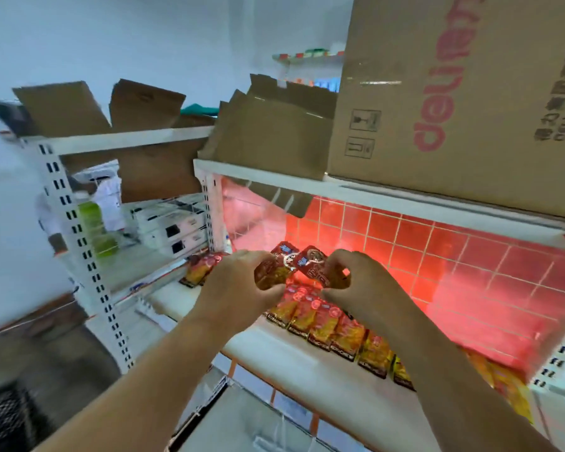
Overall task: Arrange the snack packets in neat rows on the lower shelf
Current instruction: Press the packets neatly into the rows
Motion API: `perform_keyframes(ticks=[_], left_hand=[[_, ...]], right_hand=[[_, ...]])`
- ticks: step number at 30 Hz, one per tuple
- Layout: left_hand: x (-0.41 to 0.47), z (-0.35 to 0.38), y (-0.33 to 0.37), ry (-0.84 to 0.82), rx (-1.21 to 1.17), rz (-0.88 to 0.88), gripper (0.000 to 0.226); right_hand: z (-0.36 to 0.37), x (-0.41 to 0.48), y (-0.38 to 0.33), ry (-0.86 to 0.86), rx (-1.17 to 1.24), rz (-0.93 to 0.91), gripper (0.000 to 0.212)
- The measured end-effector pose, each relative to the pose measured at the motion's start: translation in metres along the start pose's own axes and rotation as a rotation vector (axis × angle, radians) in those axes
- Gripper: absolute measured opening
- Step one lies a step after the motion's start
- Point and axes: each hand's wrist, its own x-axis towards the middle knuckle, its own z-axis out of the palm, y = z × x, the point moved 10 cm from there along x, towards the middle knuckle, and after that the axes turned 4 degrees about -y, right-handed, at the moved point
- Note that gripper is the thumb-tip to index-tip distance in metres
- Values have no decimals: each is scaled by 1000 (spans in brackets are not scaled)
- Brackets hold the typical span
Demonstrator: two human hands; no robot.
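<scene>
Two hands meet above the lower shelf [291,360]: left hand [238,282] curls round the left packet [271,272], right hand [356,282] pinches the right packet [313,265] (packet row [333,331] lies beneath; the shelf's front strip is bare).

White lower shelf [307,363] carrying snack packets [336,331], beneath a box-laden upper shelf [307,182].
On the lower shelf a row of red-and-yellow snack packets lies flat, side by side, running from the middle toward the right front. A few more packets [199,270] lie at its left rear end. The upper shelf bears an open cardboard box [274,135] and, just beside it on the right, a larger closed carton [454,109] with red lettering.
</scene>
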Motion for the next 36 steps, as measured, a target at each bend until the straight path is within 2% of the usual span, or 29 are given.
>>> perform_keyframes(ticks=[10, 17, 23, 31, 36], left_hand=[[15, 51, -127, 13, 32, -233, 58], [34, 89, -187, 58, -18, -357, 40], [50, 106, -230, 58, -3, -390, 35], [89, 125, -304, 19, 102, -380, 55], [124, 143, -333, -59, 171, -291, 58]], right_hand=[[123, 88, 11, -112, 70, -38, 30], [179, 127, 36, -149, 18, 26, 38], [209, 148, 46, -187, -14, 46, 38], [240, 177, 47, -219, -89, 59, 42], [257, 192, 55, -244, -48, 225, 38]])
